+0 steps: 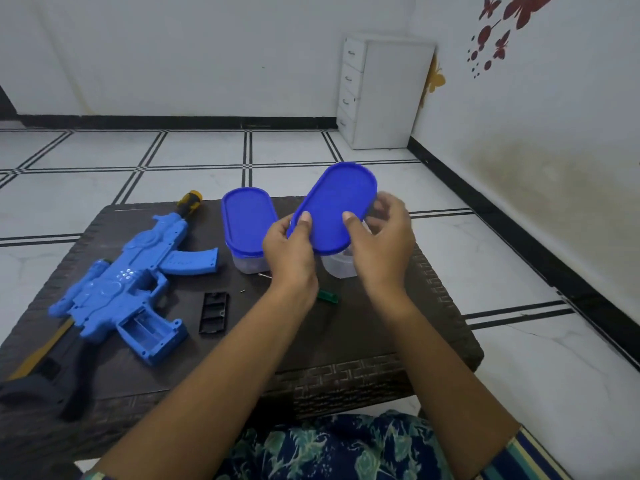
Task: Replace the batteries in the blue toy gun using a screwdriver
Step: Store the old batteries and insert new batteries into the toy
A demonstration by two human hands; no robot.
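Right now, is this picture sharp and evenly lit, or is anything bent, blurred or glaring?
Head view: light is soft and even, with no glare and only faint shadows under the blue toy gun. The wide lens bows the lines on the floor near the edges. The right hand looks slightly smeared at its fingers, while the blue lid reads sharp.

Both hands [341, 237] holding tilted blue lid [337, 206], blue toy gun [135, 289] on table [346, 341]

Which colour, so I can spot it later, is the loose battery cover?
Black; the battery cover lies beside the blue toy gun, shown in the head view.
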